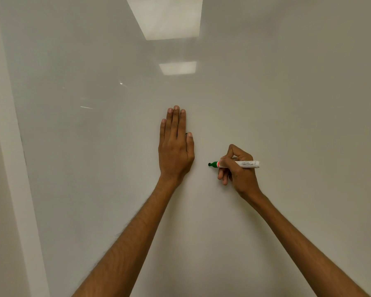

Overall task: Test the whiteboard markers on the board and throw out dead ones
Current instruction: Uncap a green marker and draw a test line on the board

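A glossy white whiteboard (287, 93) fills almost the whole view. My left hand (176, 146) lies flat against it near the middle, fingers straight and together, pointing up; something small and dark peeks out by the thumb, too hidden to identify. To its right, my right hand (238, 168) grips a green whiteboard marker (247, 164) with a white barrel. The marker lies roughly level, its uncapped green tip pointing left and close to or on the board. I see no ink mark on the board around the tip.
The board's pale left frame (13, 146) runs diagonally down the left side, with plain wall beyond it. Two ceiling lights reflect in the board's upper part (165, 18). No other markers or bin are in view.
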